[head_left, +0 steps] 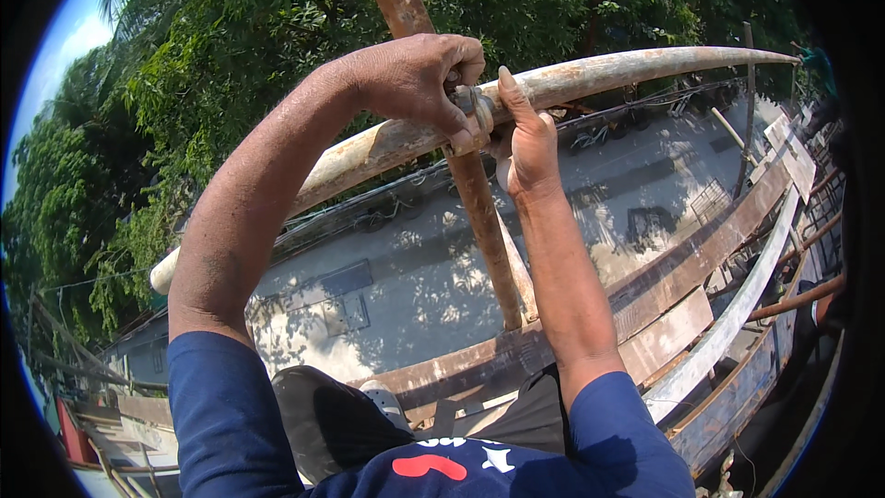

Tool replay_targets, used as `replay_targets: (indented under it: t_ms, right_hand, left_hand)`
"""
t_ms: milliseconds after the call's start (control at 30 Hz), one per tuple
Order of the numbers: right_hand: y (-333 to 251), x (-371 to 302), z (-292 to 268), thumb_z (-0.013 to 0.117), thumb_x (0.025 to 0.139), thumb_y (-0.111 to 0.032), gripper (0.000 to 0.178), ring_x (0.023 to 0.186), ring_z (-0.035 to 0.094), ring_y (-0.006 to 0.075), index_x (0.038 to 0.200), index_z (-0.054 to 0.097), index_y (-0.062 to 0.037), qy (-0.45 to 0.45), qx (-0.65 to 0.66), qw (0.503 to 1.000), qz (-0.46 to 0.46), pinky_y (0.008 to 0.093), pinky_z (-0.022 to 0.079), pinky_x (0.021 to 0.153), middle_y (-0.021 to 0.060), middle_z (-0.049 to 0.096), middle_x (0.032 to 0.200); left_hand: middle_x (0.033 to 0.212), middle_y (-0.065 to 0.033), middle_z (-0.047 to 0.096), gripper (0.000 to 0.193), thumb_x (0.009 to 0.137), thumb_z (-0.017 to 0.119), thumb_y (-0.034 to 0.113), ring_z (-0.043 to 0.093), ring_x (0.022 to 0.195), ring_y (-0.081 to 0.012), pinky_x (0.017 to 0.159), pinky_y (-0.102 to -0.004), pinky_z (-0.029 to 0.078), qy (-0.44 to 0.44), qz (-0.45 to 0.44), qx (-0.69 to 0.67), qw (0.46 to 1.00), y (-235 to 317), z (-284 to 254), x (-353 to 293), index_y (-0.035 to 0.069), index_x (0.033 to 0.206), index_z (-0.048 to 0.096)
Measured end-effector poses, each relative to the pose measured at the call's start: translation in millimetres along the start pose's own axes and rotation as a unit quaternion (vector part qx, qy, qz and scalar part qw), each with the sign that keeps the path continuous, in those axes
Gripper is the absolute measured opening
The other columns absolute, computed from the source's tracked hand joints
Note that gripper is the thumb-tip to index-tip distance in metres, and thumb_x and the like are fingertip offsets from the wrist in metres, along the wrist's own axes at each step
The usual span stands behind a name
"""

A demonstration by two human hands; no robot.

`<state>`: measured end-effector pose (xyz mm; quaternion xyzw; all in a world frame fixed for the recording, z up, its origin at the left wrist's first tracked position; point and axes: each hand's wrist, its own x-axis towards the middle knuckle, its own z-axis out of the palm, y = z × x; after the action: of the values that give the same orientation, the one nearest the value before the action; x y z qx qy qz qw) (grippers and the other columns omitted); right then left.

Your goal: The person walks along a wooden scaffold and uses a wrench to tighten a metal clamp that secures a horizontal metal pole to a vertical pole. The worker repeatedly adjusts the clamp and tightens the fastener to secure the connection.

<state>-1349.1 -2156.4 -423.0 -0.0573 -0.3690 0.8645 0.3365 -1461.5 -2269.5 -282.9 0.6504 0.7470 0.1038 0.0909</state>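
Horizontal scaffold pipe [599, 74], under the fingers [466, 60] of both hands: pale cream-grey, streaked with rust-brown. Upright pipe [484, 212], crossing just below the fingers: rust-red all over. Coupler [468, 100] between the fingers: dull grey metal. Sleeves [221, 406]: navy blue; shirt front with a red patch and white marks. Planks [664, 337], well below: weathered brown and whitish. Trees [240, 28], beyond the fingers: green.

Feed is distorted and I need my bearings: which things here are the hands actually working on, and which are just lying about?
In hand:
- left hand gripping the coupler
- right hand on the pale horizontal pole
- rusty upright pole, crossing at the hands

Lying about:
- wooden planks below
- long pale beam
- road far beneath
- trees
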Motion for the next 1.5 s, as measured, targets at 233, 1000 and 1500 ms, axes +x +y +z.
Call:
replay_targets:
  t_ms: [233,1000,1500]
  right_hand:
    - [0.1,-0.3,3.0,0.071,0.100,-0.031,0.030,0.086,0.070,0.0154,0.110,0.066,-0.0037,0.000,0.019,1.000,-0.003,0.0353,0.061,0.075,0.0052,0.069,0.097]
    - [-0.6,-0.9,6.3,0.074,0.097,-0.029,0.037,0.090,0.071,0.0199,0.109,0.067,0.0044,0.023,0.020,1.000,-0.007,0.0386,0.063,0.078,0.0128,0.070,0.102]
    - [2.9,0.4,3.0,0.075,0.095,-0.032,0.033,0.082,0.069,0.0130,0.100,0.070,0.0000,0.009,0.071,0.997,-0.038,0.0317,0.059,0.074,0.0083,0.072,0.095]
  left_hand:
    - [0.090,0.0004,0.058,0.042,0.074,0.089,0.014,0.057,0.085,-0.0124,0.080,-0.0305,0.048,0.031,-0.028,-0.182,0.982,-21.5,-0.6,7.1,0.010,0.098,0.056]
    - [0.095,-0.0045,0.059,0.024,0.091,0.074,0.029,0.060,0.094,-0.0222,0.086,-0.0429,0.044,0.250,0.067,0.393,0.882,20.6,50.2,-31.9,0.009,0.099,0.065]
    - [0.106,-0.0097,0.056,0.039,0.073,0.083,0.016,0.057,0.106,-0.0295,0.097,-0.0465,0.045,0.212,0.123,0.307,0.920,29.7,36.5,-28.3,0.007,0.106,0.064]
